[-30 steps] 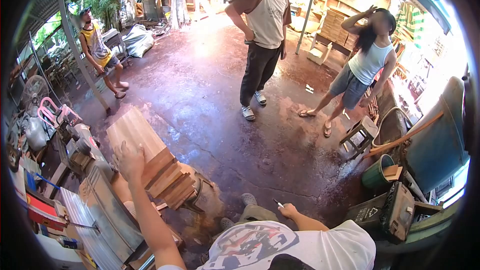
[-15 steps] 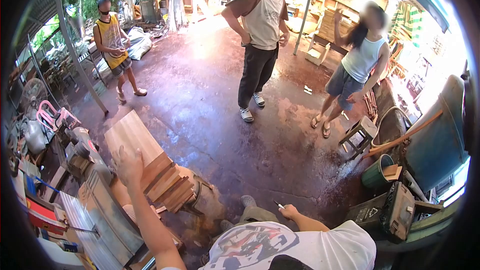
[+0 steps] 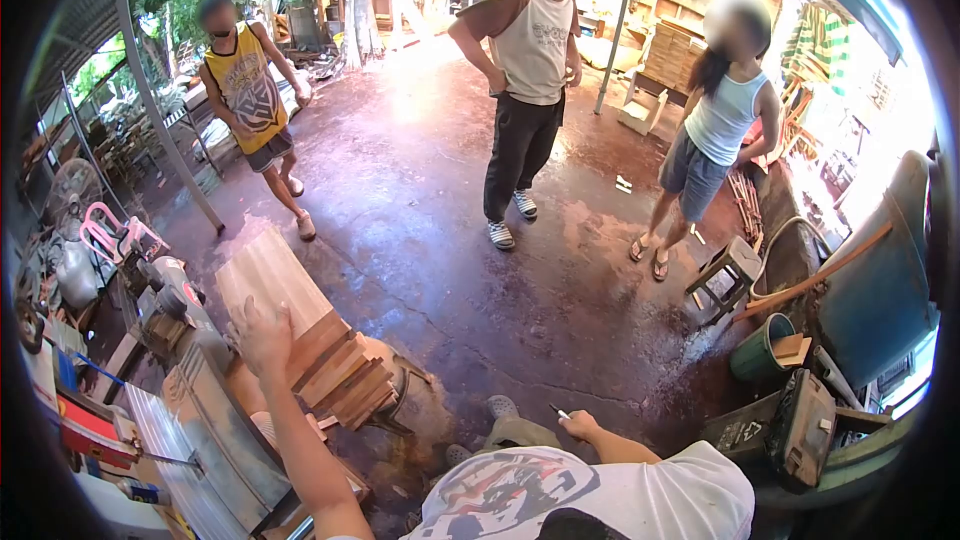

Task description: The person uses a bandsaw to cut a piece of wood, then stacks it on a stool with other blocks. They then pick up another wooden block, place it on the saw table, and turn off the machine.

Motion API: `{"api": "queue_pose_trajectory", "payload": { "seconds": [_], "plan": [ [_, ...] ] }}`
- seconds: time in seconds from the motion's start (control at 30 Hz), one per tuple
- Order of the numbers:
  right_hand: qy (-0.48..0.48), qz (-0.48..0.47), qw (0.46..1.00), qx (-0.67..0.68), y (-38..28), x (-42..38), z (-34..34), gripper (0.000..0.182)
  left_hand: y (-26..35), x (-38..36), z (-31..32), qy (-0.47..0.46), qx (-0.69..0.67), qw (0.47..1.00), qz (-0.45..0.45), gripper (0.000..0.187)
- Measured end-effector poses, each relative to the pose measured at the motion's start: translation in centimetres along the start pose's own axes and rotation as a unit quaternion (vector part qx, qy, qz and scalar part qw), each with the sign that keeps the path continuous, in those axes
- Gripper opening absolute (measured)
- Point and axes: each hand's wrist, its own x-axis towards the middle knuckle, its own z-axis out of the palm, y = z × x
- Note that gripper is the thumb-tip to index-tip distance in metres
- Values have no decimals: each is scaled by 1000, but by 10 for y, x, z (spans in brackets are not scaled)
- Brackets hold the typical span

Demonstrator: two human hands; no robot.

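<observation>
My left hand (image 3: pixel 263 338) rests on the left side of a stack of wooden boards (image 3: pixel 285 275), its fingers spread over the light top board. Uneven darker ends of the boards stick out toward me. A dark stool-like support (image 3: pixel 408 395) shows partly under the stack. Low in front of my body, my right hand (image 3: pixel 579 426) is closed around a white marker (image 3: pixel 562 414) with a dark tip, pointing up and left. The marker is apart from the boards.
A machine with a metal table (image 3: pixel 215 420) stands at left. Three people face this way: one in a yellow jersey (image 3: pixel 245 90), one in a brown-sleeved shirt (image 3: pixel 530 40), one in a white tank top (image 3: pixel 725 120). A stool (image 3: pixel 722 280), green bucket (image 3: pixel 760 345) and black case (image 3: pixel 803 427) are at right.
The person in yellow has walked closer. The person in the tank top has lowered a raised hand. My hands stay on the boards and the marker; the view has shifted slightly.
</observation>
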Motion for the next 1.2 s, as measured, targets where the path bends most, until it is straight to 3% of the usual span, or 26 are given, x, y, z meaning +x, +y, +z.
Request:
{"api": "queue_pose_trajectory", "payload": {
  "seconds": [0.43,0.83,1.2],
  "plan": [
    [24,-39,998,-32,26,15,17,42,-1,0,-2,8,-7,1000,13,70],
    [-3,13,1000,-12,11,-4,9,44,0,0,-4,5,-11,1000,12,70],
    [-2,2,1000,-29,11,-6,8,45,-20,12,12,8,-93,996,-13,73]
  ]
}}
